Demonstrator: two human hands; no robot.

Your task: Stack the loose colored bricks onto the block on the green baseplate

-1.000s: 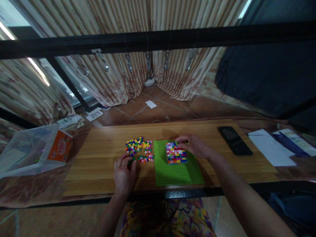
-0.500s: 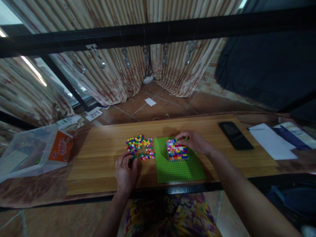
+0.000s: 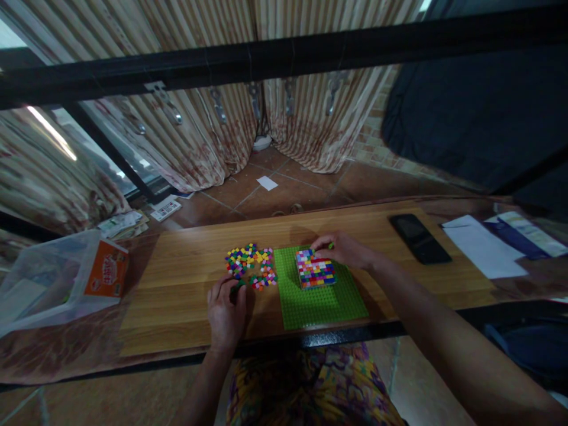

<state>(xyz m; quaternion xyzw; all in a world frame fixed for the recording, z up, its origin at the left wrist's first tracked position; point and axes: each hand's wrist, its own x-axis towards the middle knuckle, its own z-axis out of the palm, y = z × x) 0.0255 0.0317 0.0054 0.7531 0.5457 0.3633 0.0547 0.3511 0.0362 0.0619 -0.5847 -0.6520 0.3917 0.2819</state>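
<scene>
My right hand point(image 3: 345, 249) reaches over the back right of a multicoloured block of small toy bricks point(image 3: 314, 271). Its fingers are pinched together at the block's top rear edge, and whatever lies between the fingertips is too small to make out. A bit of bright green shows by its knuckles. The block sits on a green studded baseplate point(image 3: 299, 310). Left of the plate, my left hand point(image 3: 226, 307) rests on the table with fingers curled round some dark green bricks point(image 3: 239, 285). Just beyond it lies a loose spread of small coloured bricks point(image 3: 248, 257).
A black phone point(image 3: 419, 238) and white paper point(image 3: 481, 245) lie to the right. At the left stands a clear plastic box point(image 3: 48, 284) with an orange label. Beneath everything is the wooden tabletop point(image 3: 177, 296); a dark metal bar point(image 3: 266, 53) crosses beyond it.
The whole view has shifted slightly. My right hand stays at the block's rear edge, its fingers a little changed in pose. My left hand has hardly moved.
</scene>
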